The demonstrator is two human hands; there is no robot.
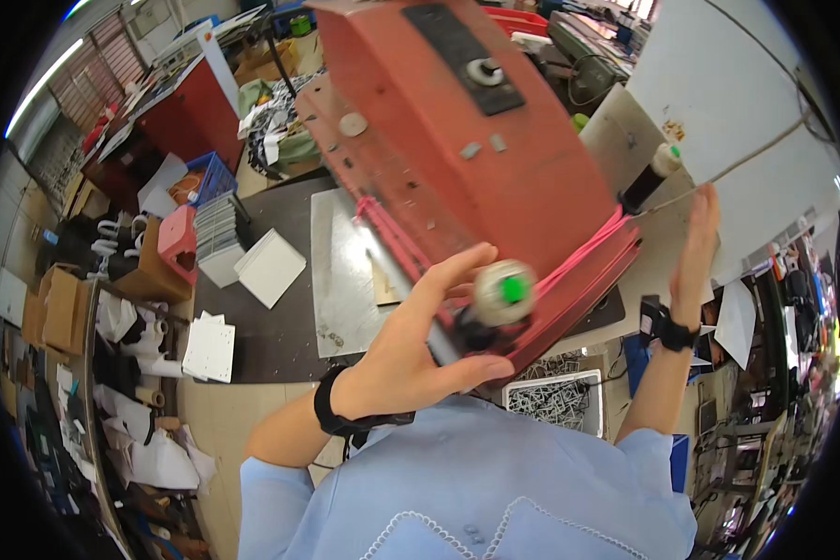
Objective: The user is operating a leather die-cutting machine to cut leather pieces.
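Observation:
A red machine (pixel 457 177) with a dark panel and pink cord (pixel 581 254) along its lower part fills the middle. My left hand (pixel 411 345) has thumb and fingers spread around a pale knob (pixel 502 294) with a green button on a black base; I cannot make out whether it touches it. My right hand (pixel 695 252) is raised flat, fingers extended, right of a second green-topped knob (pixel 658 168) on a black handle. Under the machine lie a metal plate (pixel 336 327) and, left of it, white square sheets (pixel 271 266).
A dark worktop (pixel 233 345) holds stacked cards (pixel 224 229). On the left are a blue crate (pixel 210 177), pink stool (pixel 176 245), cardboard boxes (pixel 65 313) and a cluttered rack. Below the machine is a white bin of metal pieces (pixel 549 401); a pale cabinet (pixel 737 93) stands at right.

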